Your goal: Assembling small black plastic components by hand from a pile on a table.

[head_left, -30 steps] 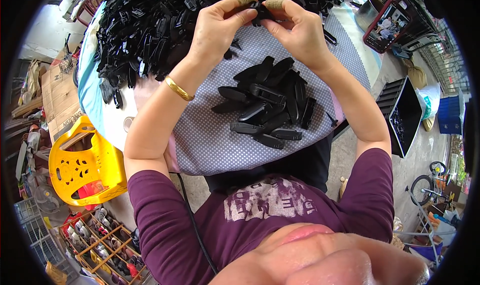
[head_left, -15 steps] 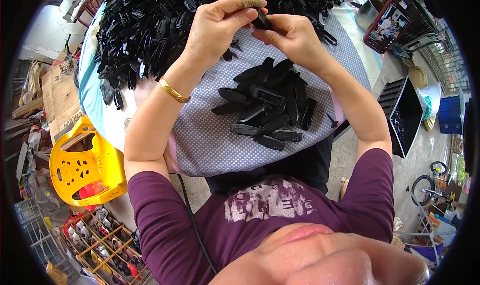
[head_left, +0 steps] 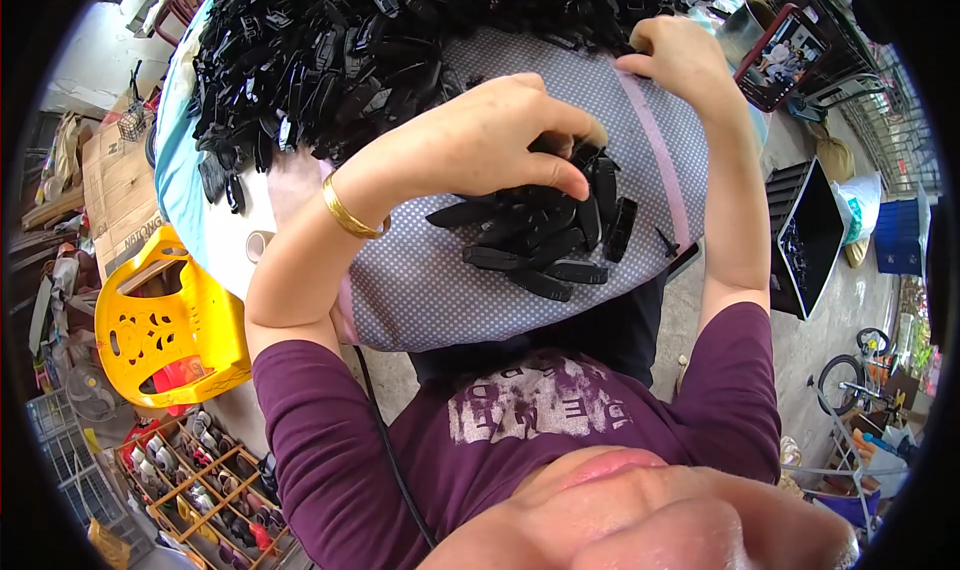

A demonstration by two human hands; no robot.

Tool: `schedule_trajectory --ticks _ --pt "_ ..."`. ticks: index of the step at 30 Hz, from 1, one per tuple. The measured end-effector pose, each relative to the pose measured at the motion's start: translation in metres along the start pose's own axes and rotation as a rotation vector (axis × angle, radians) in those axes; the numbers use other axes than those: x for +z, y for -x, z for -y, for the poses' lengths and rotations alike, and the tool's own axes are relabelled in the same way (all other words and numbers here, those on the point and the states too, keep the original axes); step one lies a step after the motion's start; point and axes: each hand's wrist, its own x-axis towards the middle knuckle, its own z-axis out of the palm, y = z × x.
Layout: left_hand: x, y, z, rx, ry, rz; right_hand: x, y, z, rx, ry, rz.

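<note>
I am pressing my left hand (head_left: 490,145), fingers curled, onto the small stack of black plastic pieces (head_left: 545,235) on the dotted cloth (head_left: 430,290). Beyond that stack, my right hand (head_left: 675,60) is reaching into the big black heap (head_left: 340,50); its grip I cannot tell.

Bright, even daylight fills the scene, with soft, short shadows under the left hand (head_left: 490,140) onto the dotted grey cloth (head_left: 440,290). The black plastic pieces (head_left: 340,40) heaped beyond that cloth show small glints. Focus is crisp around the cloth; the face nearest the lens is soft. Fisheye bending curves straight lines outward from the cloth, ending in a black circular rim.
</note>
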Motion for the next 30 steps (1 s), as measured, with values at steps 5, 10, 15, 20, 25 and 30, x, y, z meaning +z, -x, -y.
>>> schedule_trajectory --ticks 5,10,15,20,25,30 --pt "-0.019 0.001 0.054 0.011 -0.671 -0.626 0.014 0.0 0.023 -0.105 0.019 -0.004" --pt "-0.032 0.011 0.096 -0.195 -1.057 -0.684 0.012 -0.002 0.03 -0.244 -0.194 0.048" --pt "-0.028 0.003 0.077 -0.133 -0.909 -0.785 0.021 0.0 0.044 -0.482 -0.77 -0.19" --pt "-0.014 -0.006 0.03 -0.073 0.063 -0.602 0.002 0.009 0.067 -0.246 -1.324 -0.026" --pt "-0.005 -0.01 0.057 -0.117 0.937 -0.751 0.015 0.005 0.068 -0.218 -1.303 -0.061" --pt "-0.003 -0.004 0.083 -0.043 0.877 -0.727 0.033 0.001 0.07 -0.274 -1.279 -0.348"
